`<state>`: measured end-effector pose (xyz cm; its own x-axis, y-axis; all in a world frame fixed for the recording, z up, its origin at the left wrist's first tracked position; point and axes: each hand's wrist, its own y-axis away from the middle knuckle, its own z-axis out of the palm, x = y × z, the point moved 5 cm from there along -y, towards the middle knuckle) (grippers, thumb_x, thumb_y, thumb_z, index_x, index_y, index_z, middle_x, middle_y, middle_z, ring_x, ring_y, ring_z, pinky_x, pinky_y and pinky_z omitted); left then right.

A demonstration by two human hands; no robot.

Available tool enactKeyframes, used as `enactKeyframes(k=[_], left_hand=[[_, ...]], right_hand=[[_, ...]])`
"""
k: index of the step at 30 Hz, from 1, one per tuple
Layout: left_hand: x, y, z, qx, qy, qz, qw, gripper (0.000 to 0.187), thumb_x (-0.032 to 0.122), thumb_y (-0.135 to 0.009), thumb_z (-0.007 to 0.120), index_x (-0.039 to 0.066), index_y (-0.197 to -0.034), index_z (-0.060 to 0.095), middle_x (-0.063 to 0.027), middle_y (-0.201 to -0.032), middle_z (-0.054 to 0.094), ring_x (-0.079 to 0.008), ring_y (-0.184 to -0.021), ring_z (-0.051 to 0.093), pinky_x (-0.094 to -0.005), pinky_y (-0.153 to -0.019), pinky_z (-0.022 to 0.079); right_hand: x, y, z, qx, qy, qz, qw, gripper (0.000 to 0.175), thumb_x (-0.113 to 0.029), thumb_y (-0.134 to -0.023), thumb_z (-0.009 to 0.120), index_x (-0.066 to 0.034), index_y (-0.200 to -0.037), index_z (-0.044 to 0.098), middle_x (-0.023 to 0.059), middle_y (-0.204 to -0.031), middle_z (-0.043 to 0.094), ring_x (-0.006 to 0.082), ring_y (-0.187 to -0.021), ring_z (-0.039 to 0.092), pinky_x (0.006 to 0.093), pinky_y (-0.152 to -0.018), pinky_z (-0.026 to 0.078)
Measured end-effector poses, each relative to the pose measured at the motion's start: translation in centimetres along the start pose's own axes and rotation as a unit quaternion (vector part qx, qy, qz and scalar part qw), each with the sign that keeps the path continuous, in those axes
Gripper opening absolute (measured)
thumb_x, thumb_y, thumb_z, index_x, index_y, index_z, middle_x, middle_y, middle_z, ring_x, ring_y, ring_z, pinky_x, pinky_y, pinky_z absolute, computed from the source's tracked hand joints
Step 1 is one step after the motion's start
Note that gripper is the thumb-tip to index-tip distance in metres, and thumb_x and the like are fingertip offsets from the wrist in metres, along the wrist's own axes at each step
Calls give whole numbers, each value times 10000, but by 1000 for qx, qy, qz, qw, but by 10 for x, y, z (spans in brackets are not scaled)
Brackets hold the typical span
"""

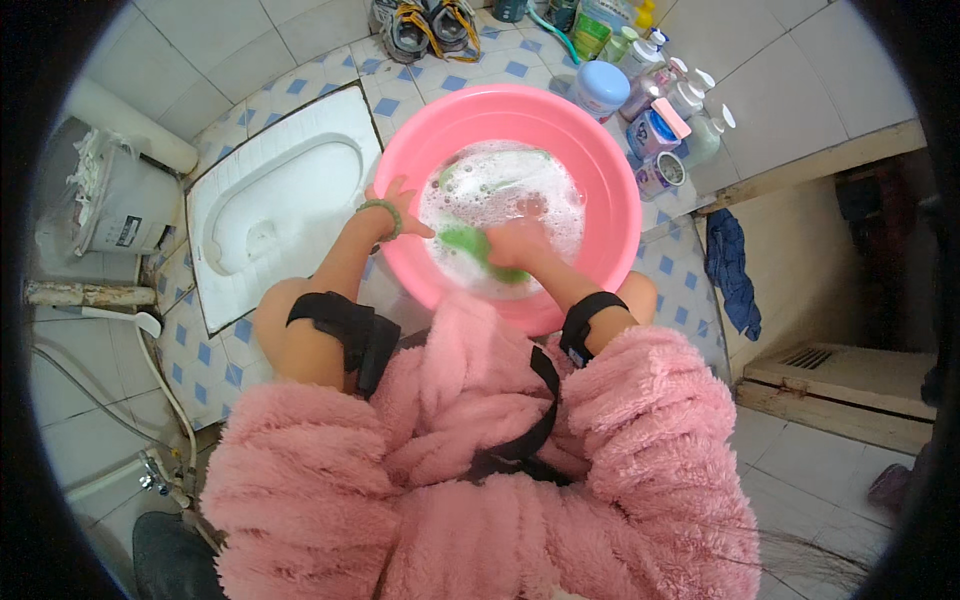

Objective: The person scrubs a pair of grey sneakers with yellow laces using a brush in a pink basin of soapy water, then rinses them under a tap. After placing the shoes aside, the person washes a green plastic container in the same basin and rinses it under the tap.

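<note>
A pink plastic basin (622,247) stands on the tiled floor in front of me, with white soap suds (487,180) over the water inside. My left hand (394,210), a green bead bracelet at its wrist, rests at the basin's left rim with fingers spread and holds nothing. Its thumb reaches towards the foam. In the suds, my right hand (519,244) is closed around a wet green cloth (463,241), which shows on both sides of the fist. That hand is blurred, and its fingertips are hidden. More green shows through the foam farther back.
A squat toilet (300,187) lies to the left, beside a lined waste bin (124,195). Pump bottles (686,97) and a blue-lidded tub (602,88) crowd the right wall. Shoes (427,30) sit at the back. A dark blue cloth (731,274) hangs by the doorway step.
</note>
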<state>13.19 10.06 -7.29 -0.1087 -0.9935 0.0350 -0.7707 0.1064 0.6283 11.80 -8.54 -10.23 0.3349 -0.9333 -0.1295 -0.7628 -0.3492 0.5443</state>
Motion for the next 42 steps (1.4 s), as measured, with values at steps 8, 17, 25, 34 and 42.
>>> enactKeyframes(k=[8,17,25,34,42], left_hand=[[60,47,-48,210,175,182,945,967,343,-483,690,96,-1222,117,-150,-1224,161,-261,-1116,223,-398,-855,281],[99,72,-87,155,557,351,737,506,148,-553,651,27,-995,435,-80,-889,502,-163,-822,494,-262,-700,404],[110,82,-82,66,745,162,644,475,111,-650,581,60,-1073,370,-73,-884,502,-170,-828,497,-282,-627,446],[135,54,-63,7,847,58,528,403,413,-708,500,104,-959,439,-80,-848,510,-207,-766,494,-392,-681,398],[144,-9,-36,99,806,-17,583,396,387,-679,529,37,-861,492,-94,-803,522,-193,-705,489,-323,-643,393]], right_hand=[[-12,30,-97,144,-424,-197,872,263,-128,-620,557,-2,-847,519,140,-769,547,238,-716,529,319,-651,407],[-11,102,-148,425,-265,-195,844,282,-220,-625,601,-3,-783,515,89,-853,483,173,-797,460,303,-661,384],[12,98,-128,307,-590,-174,726,531,-320,-666,584,-20,-1037,349,129,-966,444,195,-849,451,283,-701,382],[-2,103,-111,358,-505,-59,783,334,-259,-738,455,14,-929,424,189,-817,519,285,-750,517,351,-628,408],[1,97,-95,387,-331,1,861,257,-155,-733,377,76,-844,393,245,-733,513,347,-682,518,412,-599,402]])
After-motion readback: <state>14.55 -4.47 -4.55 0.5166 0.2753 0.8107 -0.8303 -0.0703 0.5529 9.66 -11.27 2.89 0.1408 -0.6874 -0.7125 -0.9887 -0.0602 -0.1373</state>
